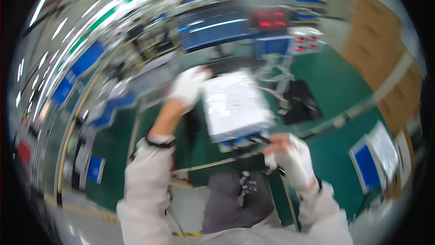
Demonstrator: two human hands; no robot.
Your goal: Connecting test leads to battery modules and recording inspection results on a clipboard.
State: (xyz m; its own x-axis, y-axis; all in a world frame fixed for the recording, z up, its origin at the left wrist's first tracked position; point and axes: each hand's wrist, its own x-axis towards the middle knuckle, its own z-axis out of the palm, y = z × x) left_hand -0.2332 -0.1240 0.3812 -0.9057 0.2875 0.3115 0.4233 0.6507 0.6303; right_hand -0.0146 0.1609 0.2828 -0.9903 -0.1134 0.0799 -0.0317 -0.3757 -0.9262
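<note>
Glossy white rectangular box [235,104]: my white-gloved left hand [189,85] by far-left corner, right hand [292,156] near-right; blurred, can't tell fingers' grip.

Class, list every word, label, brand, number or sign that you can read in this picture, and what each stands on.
None can be read.
Wide, dark-blue computer screen: light lines, too blurred.
Dark rectangular display: red glowing marks, too blurred.
White box with red lights: too blurred.
Flat white rectangular object: faint marks, too blurred.
</note>
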